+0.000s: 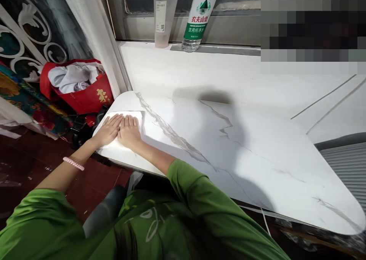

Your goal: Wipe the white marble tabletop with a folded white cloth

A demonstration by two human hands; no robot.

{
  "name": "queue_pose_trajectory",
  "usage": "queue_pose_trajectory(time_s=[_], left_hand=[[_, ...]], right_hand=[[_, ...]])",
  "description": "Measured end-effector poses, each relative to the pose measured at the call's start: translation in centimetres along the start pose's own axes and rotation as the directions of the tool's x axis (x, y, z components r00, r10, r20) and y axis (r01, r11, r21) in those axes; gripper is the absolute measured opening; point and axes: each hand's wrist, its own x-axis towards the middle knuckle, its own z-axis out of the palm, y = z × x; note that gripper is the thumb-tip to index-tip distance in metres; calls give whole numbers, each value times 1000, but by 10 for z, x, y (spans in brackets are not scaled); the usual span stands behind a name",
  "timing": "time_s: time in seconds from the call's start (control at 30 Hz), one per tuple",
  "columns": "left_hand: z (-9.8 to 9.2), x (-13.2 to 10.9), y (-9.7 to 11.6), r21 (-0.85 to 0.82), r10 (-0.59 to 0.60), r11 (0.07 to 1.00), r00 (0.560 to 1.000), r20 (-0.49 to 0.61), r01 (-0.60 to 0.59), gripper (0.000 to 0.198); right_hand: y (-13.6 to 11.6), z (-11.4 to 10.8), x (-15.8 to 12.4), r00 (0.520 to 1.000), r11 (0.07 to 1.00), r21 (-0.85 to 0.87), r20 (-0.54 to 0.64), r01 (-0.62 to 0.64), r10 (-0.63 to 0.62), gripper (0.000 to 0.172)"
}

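A white cloth or paper point(138, 119), squarish in outline, lies flat at the left end of the white marble-patterned table point(183, 130). Flat on top of it rests my left hand point(108, 131), palm down with the fingers stretched out. My right hand point(129, 132) presses on the same white piece just beside it, its fingers laid straight and the two hands touching. Neither hand is wrapped round anything. What lies under the palms is hidden.
On the window ledge behind the table stand a translucent container point(164, 20) and a water bottle point(198, 20). A red bag point(88, 96) with pale cloth inside sits left of the table, near a white curtain point(94, 35). A grey ribbed surface point(347, 168) is at the right.
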Motion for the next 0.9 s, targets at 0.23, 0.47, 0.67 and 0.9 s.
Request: queue_pose_trajectory(time_s=[0.23, 0.47, 0.67, 0.9], left_hand=[[-5, -28, -14, 13, -66, 998, 998, -4, 66, 59], [-5, 18, -25, -41, -57, 998, 998, -20, 56, 57], [4, 108, -41, -41, 9, 999, 1000, -22, -10, 56], [6, 197, -46, -53, 114, 992, 992, 57, -111, 57]], right_hand=[[-26, 6, 1, 999, 998, 35, 8, 53, -53, 61], [0, 11, 31, 1000, 1000, 22, -1, -7, 7, 59], [53, 16, 82, 990, 991, 5, -55, -131, 131, 56], [105, 24, 122, 945, 962, 27, -182, -272, 273, 54]])
